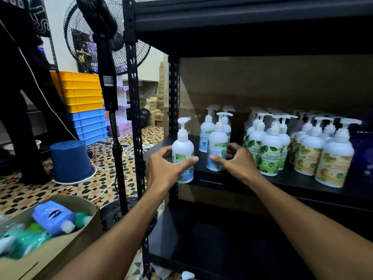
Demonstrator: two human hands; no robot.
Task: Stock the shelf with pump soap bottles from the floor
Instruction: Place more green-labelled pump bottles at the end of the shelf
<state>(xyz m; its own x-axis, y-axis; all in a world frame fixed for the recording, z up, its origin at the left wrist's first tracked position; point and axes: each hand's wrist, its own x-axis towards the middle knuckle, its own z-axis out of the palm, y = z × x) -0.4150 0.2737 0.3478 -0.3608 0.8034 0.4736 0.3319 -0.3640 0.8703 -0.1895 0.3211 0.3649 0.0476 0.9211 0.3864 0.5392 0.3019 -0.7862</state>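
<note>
Left hand (167, 168) grips a pump soap bottle (182, 150) by its lower body, thumb across the front label and fingers curled round the far side. The bottle stands upright at the front left corner of the black shelf (288, 178); can't tell if its base is fully down on the board. Right hand (236, 158) is wrapped round a second bottle (217, 146) just to the right, thumb on the label and fingers behind it. That one stands upright on the shelf near the front edge, apart from the first. A blue-label bottle (204, 134) stands behind them. Toward the shelf middle are rows of green-label bottles (269, 156), and toward the right edge yellow-label bottles (333, 164), all upright with pump heads pointing right. On the patterned tile floor (24, 193), left of the rack, an open cardboard box (66, 251) holds a lying blue bottle (53, 217) and green packs. Further back are an upturned blue bucket (70, 160), yellow crates (80, 91) stacked on blue crates (89, 124), and a standing fan (96, 17). A person in black (18, 87) stands at far left.
</note>
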